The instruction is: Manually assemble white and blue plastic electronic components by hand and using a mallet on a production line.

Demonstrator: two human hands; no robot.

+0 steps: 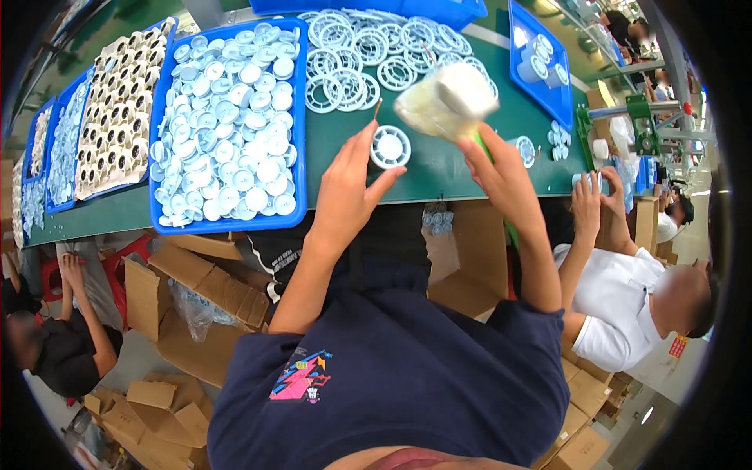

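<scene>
My right hand (pixel 501 168) is closed round the green handle of a mallet (pixel 454 98). The mallet's pale, blurred head is raised above the green worktable, right of a round, spoked, light-coloured plastic part (pixel 390 147). That part is on the table between the thumb and fingers of my left hand (pixel 350 184), which steady it at its left and lower edge. A thin copper-coloured wire (pixel 378 110) sticks up by my left fingertips. Behind, loose light-blue spoked rings (pixel 329 92) lie in a heap. Another small round part with a wire (pixel 526 150) stands right of my right hand.
Left is a blue tray (pixel 301 188) of light-blue round caps, with more trays of parts beyond. A blue tray (pixel 554 102) with several cups is at the back right. A co-worker in white (pixel 627 305) handles a part at right. Cardboard boxes (pixel 470 266) stand below the table.
</scene>
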